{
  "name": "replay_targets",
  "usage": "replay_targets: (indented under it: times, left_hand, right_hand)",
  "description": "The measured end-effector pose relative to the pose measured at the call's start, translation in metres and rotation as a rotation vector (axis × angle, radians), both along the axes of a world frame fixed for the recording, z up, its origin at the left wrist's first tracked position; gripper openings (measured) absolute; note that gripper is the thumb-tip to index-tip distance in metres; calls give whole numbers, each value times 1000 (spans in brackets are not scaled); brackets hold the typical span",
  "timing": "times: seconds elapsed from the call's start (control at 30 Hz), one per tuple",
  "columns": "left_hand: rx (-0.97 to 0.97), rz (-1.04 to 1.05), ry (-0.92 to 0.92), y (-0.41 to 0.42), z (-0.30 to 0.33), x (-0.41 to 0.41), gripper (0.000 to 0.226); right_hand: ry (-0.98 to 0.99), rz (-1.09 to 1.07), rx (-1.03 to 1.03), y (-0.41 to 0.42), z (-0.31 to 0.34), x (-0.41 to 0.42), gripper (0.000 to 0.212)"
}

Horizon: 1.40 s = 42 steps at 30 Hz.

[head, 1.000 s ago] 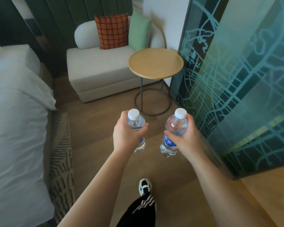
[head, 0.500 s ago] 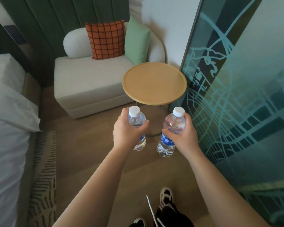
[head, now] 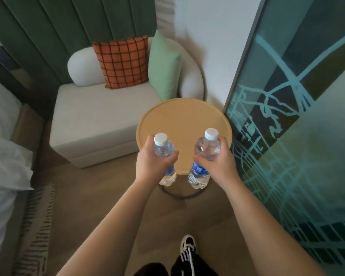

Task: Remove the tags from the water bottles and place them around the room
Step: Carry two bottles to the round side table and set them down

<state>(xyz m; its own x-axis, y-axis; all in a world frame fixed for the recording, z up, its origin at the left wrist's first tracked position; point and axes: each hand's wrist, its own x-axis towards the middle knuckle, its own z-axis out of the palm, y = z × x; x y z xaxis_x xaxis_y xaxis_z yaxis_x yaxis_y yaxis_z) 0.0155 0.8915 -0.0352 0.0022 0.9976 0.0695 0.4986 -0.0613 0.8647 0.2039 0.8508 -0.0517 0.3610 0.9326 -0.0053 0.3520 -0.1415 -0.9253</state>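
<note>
I hold two clear water bottles with white caps and blue labels, both upright. My left hand [head: 154,163] is wrapped around the left water bottle [head: 163,148]. My right hand [head: 219,164] grips the right water bottle [head: 206,150]. Both bottles hang in the air over the near edge of a round wooden side table [head: 182,120]. No tag shows on either bottle; my fingers hide part of each label.
A white sofa seat [head: 100,116] with an orange checked cushion [head: 124,61] and a green cushion [head: 163,64] stands behind the table. A glass partition with a map pattern [head: 299,136] runs along the right. A white bed [head: 2,156] and a striped rug [head: 36,226] lie left.
I have walked forward. The side table has come closer and now lies right under the two bottles. Both hands keep their grip.
</note>
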Motion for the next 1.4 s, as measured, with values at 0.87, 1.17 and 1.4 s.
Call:
replay_targets:
  times: [0.87, 1.17, 1.4]
  left_hand:
    - [-221, -611, -2, 388, -52, 139, 60]
    - [-389, -703, -68, 474, -125, 211, 48]
    - [-408, -721, -166, 492, -166, 248, 41]
  right_hand:
    - [-44, -431, -188, 280, -53, 97, 65]
    - [-47, -479, -210, 359, -108, 160, 70]
    - [4, -437, -174, 373, -150, 180, 53]
